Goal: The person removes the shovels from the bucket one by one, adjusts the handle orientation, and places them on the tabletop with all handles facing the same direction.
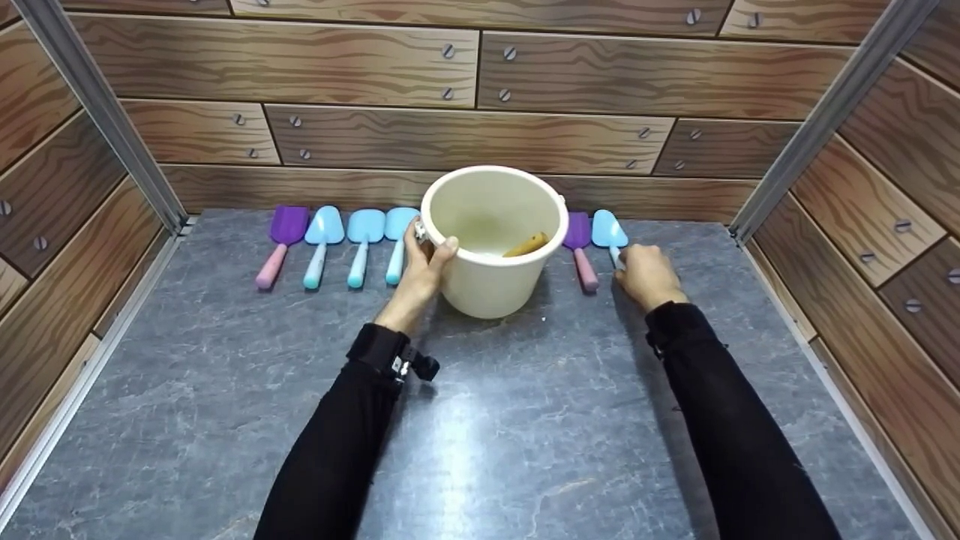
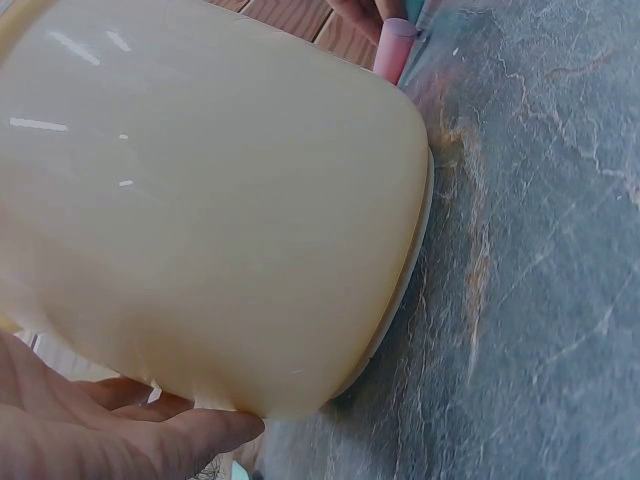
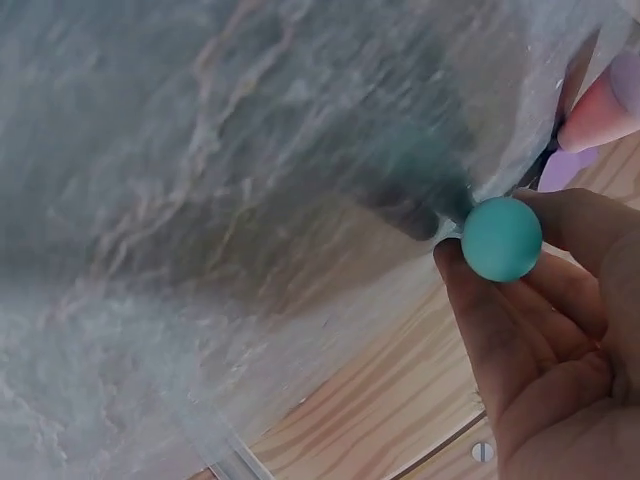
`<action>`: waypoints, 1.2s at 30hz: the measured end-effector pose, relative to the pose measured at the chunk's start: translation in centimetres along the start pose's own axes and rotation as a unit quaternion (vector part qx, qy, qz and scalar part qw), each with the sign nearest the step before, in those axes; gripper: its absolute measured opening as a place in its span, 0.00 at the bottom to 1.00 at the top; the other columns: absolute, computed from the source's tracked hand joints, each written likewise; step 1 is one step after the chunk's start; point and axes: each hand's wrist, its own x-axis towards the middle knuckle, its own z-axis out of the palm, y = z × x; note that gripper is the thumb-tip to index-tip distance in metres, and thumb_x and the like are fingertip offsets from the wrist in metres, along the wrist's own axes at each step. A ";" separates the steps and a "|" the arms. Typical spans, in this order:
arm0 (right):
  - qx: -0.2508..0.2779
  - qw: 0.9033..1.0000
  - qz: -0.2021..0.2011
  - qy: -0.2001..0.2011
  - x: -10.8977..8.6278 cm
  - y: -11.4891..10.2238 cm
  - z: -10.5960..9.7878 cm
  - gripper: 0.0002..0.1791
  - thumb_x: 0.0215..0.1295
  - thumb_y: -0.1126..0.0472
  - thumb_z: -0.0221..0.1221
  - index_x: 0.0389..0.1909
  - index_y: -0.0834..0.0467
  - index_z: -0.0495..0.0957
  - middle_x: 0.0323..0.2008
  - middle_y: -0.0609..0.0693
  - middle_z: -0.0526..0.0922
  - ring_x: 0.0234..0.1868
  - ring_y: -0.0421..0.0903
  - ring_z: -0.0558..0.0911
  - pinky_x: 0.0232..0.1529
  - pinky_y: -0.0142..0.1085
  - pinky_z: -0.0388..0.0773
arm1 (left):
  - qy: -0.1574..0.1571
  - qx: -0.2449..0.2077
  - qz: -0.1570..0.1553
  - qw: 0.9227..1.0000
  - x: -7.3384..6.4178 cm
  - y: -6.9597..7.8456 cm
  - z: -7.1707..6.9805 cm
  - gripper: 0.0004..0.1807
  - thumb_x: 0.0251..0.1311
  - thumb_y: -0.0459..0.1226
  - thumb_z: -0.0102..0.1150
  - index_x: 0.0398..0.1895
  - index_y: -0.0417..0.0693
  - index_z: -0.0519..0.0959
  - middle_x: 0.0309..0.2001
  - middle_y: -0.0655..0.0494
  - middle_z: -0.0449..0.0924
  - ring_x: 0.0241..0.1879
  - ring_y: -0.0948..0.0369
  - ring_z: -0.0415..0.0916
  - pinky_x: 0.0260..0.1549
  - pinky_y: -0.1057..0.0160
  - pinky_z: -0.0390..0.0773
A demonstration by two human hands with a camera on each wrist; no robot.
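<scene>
A cream plastic bucket (image 1: 491, 289) stands upright on the grey surface near the back wall. My left hand (image 1: 422, 274) holds its left side, thumb on the front and fingers around the side. In the left wrist view the bucket's wall (image 2: 230, 200) fills much of the picture. My right hand (image 1: 651, 276) pinches the turquoise handle (image 3: 502, 238) of a blue toy shovel (image 1: 608, 229) to the right of the bucket. The shovel's blade is at the far end. Inside the bucket lies a yellow-brown object (image 1: 527, 244), its kind unclear.
A purple shovel with a pink handle (image 1: 578, 231) lies between bucket and right hand. Left of the bucket, another purple shovel (image 1: 289, 225) and several blue shovels (image 1: 366, 226) lie in a row. Wood-patterned walls (image 1: 480, 139) with metal corner posts (image 1: 825, 120) enclose the surface.
</scene>
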 end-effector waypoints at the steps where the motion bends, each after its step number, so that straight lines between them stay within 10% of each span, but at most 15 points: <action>1: 0.001 1.000 0.003 0.000 0.0 -0.1 -0.1 0.13 0.81 0.62 0.67 0.53 0.68 0.90 0.55 0.77 0.92 0.57 0.81 0.91 0.57 0.74 0.88 | -0.002 -0.002 -0.002 1.000 -0.2 0.3 0.1 0.75 0.67 0.70 0.73 0.98 0.52 0.33 0.97 0.30 0.43 0.97 0.42 0.50 0.98 0.44 0.51; 7: 0.005 1.000 -0.009 0.025 0.2 -1.1 -1.7 0.22 0.84 0.58 0.63 0.67 0.70 0.88 0.63 0.77 0.90 0.63 0.81 0.90 0.64 0.74 0.88 | -0.013 -0.015 0.000 1.000 -1.1 1.8 0.4 0.79 0.64 0.71 0.72 0.98 0.50 0.30 0.98 0.30 0.40 0.98 0.40 0.45 0.98 0.41 0.49; 15: 0.007 0.995 -0.063 0.071 0.2 -3.7 -5.1 0.18 0.85 0.59 0.63 0.64 0.67 0.87 0.59 0.74 0.92 0.59 0.81 0.90 0.58 0.76 0.86 | -0.007 0.019 -0.001 1.000 0.7 -0.9 -0.7 0.71 0.71 0.66 0.71 0.99 0.57 0.33 0.98 0.42 0.50 0.95 0.52 0.57 0.95 0.52 0.61; 26: -0.007 0.992 -0.084 0.093 0.2 -7.5 -8.5 0.23 0.86 0.57 0.62 0.70 0.70 0.85 0.62 0.73 0.92 0.58 0.79 0.92 0.60 0.73 0.89 | -0.009 -0.024 -0.003 1.000 -2.3 3.6 0.9 0.93 0.46 0.83 0.75 0.98 0.46 0.28 0.97 0.28 0.38 0.98 0.38 0.44 0.99 0.41 0.46; 34: -0.007 0.989 -0.107 0.103 0.3 -10.3 -10.1 0.25 0.84 0.57 0.63 0.73 0.67 0.85 0.66 0.72 0.91 0.64 0.77 0.91 0.67 0.72 0.87 | -0.011 -0.008 0.001 1.000 0.4 -0.5 -0.3 0.77 0.66 0.70 0.75 0.99 0.52 0.32 0.97 0.33 0.46 0.96 0.44 0.54 0.97 0.45 0.56; 36: -0.005 0.988 -0.114 0.105 0.4 -11.1 -10.3 0.25 0.84 0.57 0.64 0.73 0.67 0.85 0.66 0.72 0.91 0.65 0.76 0.91 0.68 0.71 0.87 | -0.010 -0.002 -0.001 1.000 -0.2 0.4 -0.2 0.75 0.69 0.67 0.74 0.99 0.53 0.32 0.98 0.35 0.48 0.96 0.46 0.55 0.96 0.47 0.59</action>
